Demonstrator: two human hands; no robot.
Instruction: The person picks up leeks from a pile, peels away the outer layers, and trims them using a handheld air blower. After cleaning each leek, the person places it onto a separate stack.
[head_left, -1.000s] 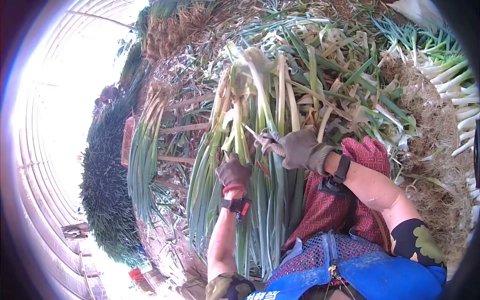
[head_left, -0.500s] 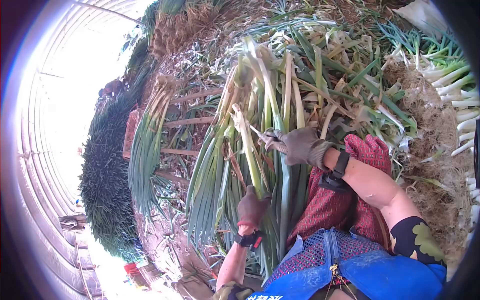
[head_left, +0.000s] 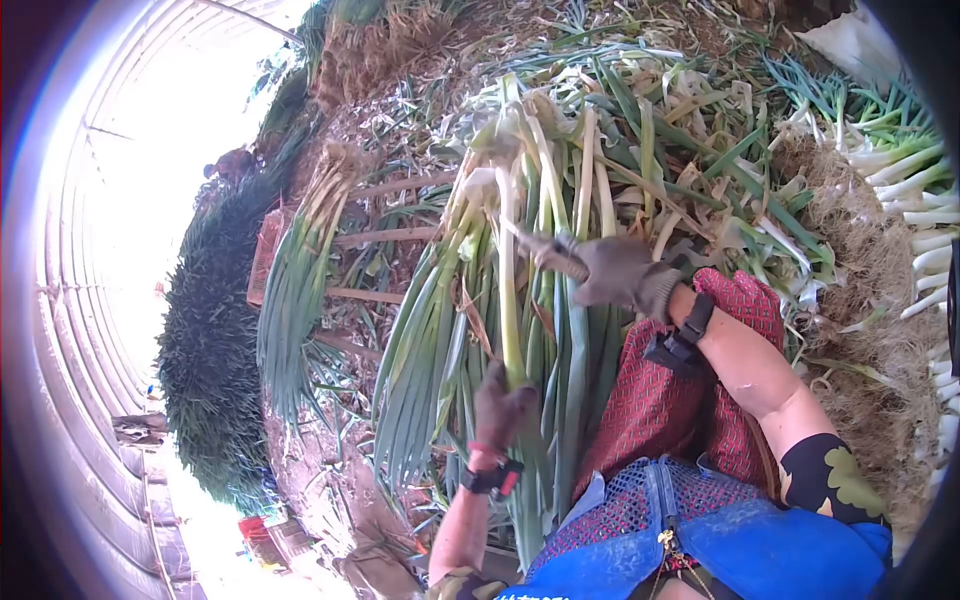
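Observation:
My left hand (head_left: 502, 405), in a dark glove, is closed around the green part of a leek (head_left: 508, 290) whose pale shank points away from me. In my gloved right hand (head_left: 625, 277) is a small knife (head_left: 528, 241), its blade beside the leek's pale shank. Beneath both hands lies a pile of leeks (head_left: 415, 340) with long green leaves and roots at the far end.
Trimmed leaves (head_left: 690, 170) are heaped beyond the pile. Cleaned leeks (head_left: 930, 255) lie in a row at the right, beside cut roots (head_left: 850, 240). Another leek bundle (head_left: 305, 290) rests on wooden slats (head_left: 385, 237) at the left.
My right hand has moved slightly right and away from me with the knife. The held leek now stands straighter, and its far end shows white instead of brownish, ragged skin.

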